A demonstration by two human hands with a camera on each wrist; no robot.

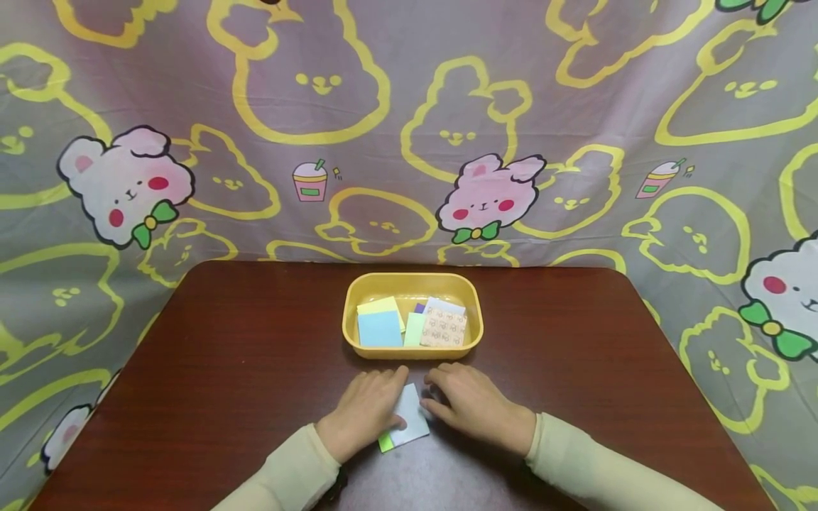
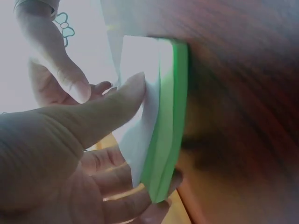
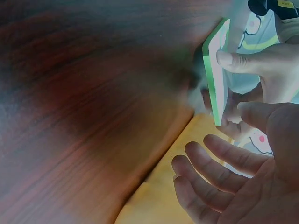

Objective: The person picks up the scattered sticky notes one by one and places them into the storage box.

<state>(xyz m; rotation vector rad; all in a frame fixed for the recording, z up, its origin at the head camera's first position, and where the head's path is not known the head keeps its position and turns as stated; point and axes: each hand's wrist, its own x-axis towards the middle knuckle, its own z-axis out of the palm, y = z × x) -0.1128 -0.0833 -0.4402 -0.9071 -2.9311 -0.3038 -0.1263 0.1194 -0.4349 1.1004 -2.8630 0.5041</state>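
My left hand (image 1: 363, 411) grips a small stack of square sticky notes (image 1: 413, 415), white on top with green layers below. In the left wrist view the thumb lies on the white face of the stack (image 2: 140, 56), and the other fingers are beneath it. Close by on the right, my right hand (image 1: 479, 408) has its fingers loosely bent and holds nothing. From the right wrist view its palm and fingers (image 3: 219, 172) stand apart from the stack. Just beyond both hands is a yellow tray (image 1: 412, 353).
Inside the tray lie a blue note pad (image 1: 380, 330), a yellow one (image 1: 391, 305), a pale green one (image 1: 414, 330), a patterned beige one (image 1: 443, 330), a white one (image 1: 445, 306) and a bit of purple (image 1: 419, 309). Behind the brown table (image 1: 255, 355) hangs a printed curtain (image 1: 396, 163).
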